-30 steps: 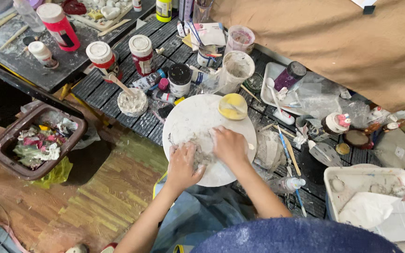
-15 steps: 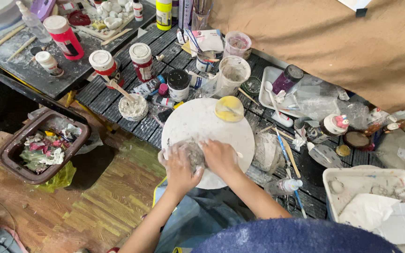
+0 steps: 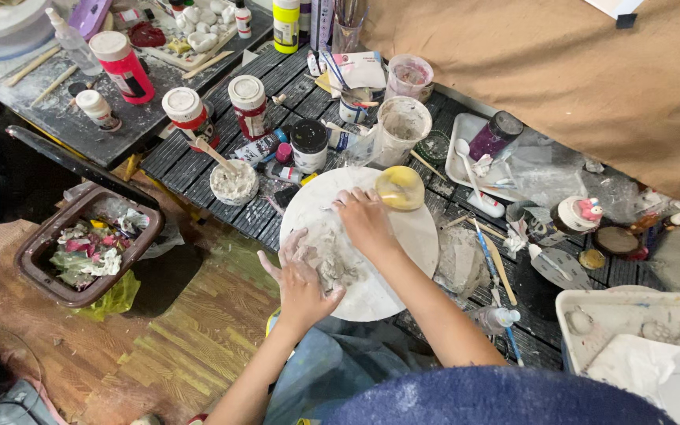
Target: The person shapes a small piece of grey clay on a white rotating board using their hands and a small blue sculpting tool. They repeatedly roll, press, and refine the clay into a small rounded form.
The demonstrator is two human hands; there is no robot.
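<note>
Wooden floor at the left, with a brown bin (image 3: 80,244) of paint-stained scraps standing on it. At the bin's 2 o'clock, on the dark slatted desk (image 3: 175,153), sits a small white bowl (image 3: 234,182) with a stick in it (crusted with pale paste). Red-labelled paint bottles (image 3: 249,106) stand at its 12 o'clock. Centre: a round white board (image 3: 403,236) lies at the near desk edge, with a lump of grey clay (image 3: 332,264) on its left part. Left hand (image 3: 301,279) lies flat, fingers spread, at the clay's 8 o'clock, touching it. Right hand (image 3: 365,220) rests open, palm down, at the clay's 1 o'clock; neither hand grips anything. A yellow sponge (image 3: 400,187) sits at the board's 12 o'clock. Far right, a white tub (image 3: 584,346) holds wet clay.
</note>
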